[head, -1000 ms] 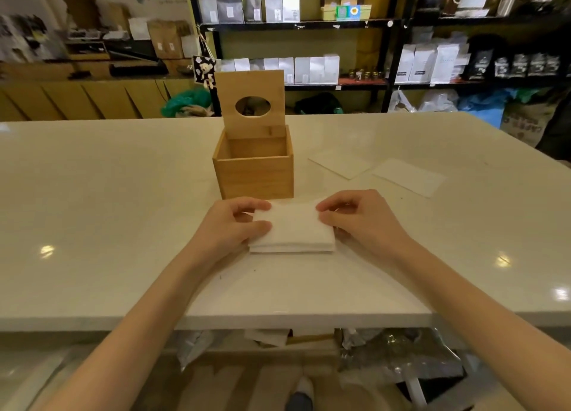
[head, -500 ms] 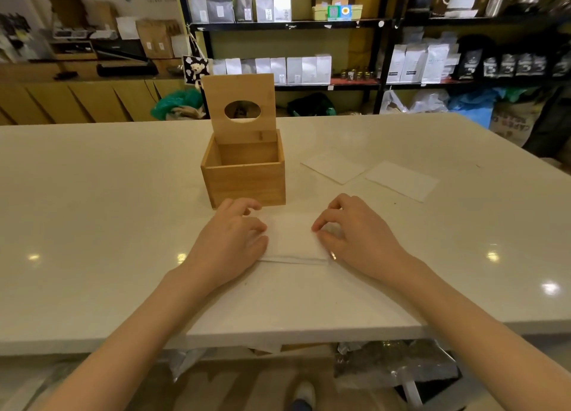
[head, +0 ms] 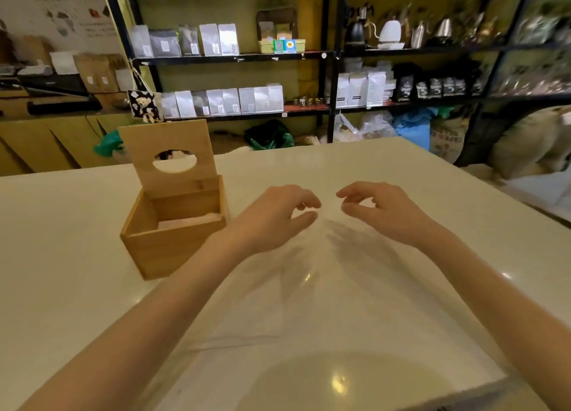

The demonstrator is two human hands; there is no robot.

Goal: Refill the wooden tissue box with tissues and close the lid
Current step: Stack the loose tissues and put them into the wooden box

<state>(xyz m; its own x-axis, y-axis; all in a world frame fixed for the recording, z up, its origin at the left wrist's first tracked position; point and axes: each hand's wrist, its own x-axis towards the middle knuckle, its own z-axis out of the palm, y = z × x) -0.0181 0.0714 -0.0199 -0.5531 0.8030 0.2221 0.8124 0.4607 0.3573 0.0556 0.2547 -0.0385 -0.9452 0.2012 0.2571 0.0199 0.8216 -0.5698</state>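
The wooden tissue box [head: 173, 247] stands on the white table [head: 61, 271], left of my hands. Its lid [head: 168, 157], with an oval hole, is hinged up and upright at the back. A white stack of tissues [head: 190, 220] lies inside the box, partly hidden by the front wall. My left hand [head: 278, 217] hovers over the table just right of the box, fingers curled and apart, holding nothing. My right hand [head: 381, 210] hovers a little further right, also with nothing in it. The picture is motion-blurred.
Black shelves [head: 234, 59] with white and dark bags stand behind the table. A wooden counter [head: 46, 139] runs at the back left. The table's right edge [head: 506, 191] slants away, with sacks on the floor beyond it.
The tissue stack that lay under my hands in front of the box is now inside the box. Both hands have let go and moved to the right of the box.
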